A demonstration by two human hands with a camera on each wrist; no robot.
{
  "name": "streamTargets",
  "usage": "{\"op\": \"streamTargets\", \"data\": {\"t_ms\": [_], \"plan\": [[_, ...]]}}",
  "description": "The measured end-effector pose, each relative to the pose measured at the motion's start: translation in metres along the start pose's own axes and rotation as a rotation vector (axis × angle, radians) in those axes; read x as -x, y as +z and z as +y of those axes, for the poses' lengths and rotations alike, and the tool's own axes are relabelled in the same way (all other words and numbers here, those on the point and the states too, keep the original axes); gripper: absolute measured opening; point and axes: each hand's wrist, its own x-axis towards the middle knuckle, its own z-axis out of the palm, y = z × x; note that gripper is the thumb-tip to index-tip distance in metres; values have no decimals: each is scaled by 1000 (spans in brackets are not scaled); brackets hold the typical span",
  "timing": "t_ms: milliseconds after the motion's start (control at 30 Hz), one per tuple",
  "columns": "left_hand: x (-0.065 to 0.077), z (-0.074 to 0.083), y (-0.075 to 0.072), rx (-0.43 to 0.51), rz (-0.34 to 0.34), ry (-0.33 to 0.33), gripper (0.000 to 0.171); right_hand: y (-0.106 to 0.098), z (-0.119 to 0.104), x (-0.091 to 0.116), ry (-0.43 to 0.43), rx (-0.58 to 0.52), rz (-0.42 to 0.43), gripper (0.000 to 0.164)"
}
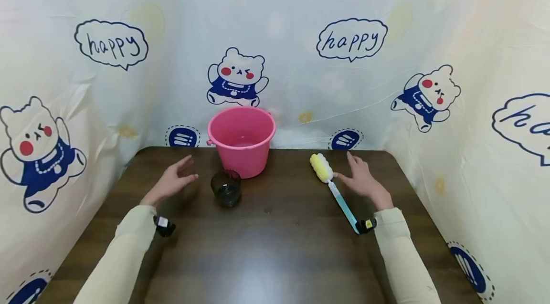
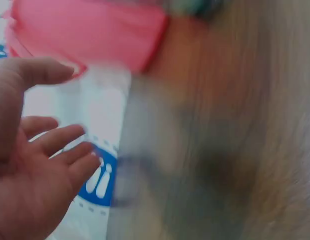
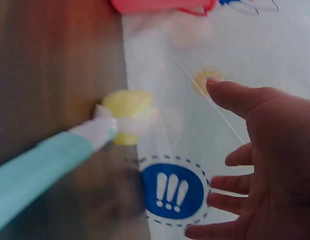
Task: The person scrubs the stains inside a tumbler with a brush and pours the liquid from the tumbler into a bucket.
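In the head view, my left hand (image 1: 174, 180) reaches over the table's left side with fingers spread, nothing in its grasp. Just right of it stands a dark see-through glass (image 1: 226, 189), in front of a pink bucket (image 1: 242, 144). My right hand (image 1: 362, 179) is spread beside a sponge bottle brush (image 1: 343, 204) with a yellow and white head and a light blue handle. The left wrist view shows the left palm (image 2: 40, 180) and the bucket (image 2: 90, 32) beyond the thumb. In the right wrist view the brush handle (image 3: 40, 170) lies left of the spread right fingers (image 3: 229, 184).
The dark wooden table (image 1: 266, 256) ends at the back against a white curtain (image 1: 292, 8) printed with bears and "happy" bubbles. More curtain hangs at both sides. A black wrist camera (image 1: 164, 226) sits on the left wrist, and another camera (image 1: 366, 225) on the right.
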Motion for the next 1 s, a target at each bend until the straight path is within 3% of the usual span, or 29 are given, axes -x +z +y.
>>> {"op": "streamTargets", "data": {"t_ms": [100, 167, 267, 400, 500, 767, 1000], "plan": [[17, 5, 12, 191, -60, 33, 74, 11, -8, 16, 8, 4, -32, 89], [25, 6, 22, 251, -97, 64, 74, 17, -13, 26, 55, 13, -64, 86], [29, 7, 41, 326, -142, 79, 79, 28, -16, 37, 165, 9, -123, 77], [28, 12, 64, 425, -171, 37, 88, 41, -17, 47, 264, -25, -179, 65], [26, 15, 77, 451, -145, 28, 90, 49, -15, 50, 256, -32, -174, 55], [23, 19, 99, 360, 16, 60, 81, 55, -11, 54, 219, -8, -111, 16], [17, 23, 111, 369, 115, 74, 82, 41, -9, 55, 278, 12, 89, 23]]}}
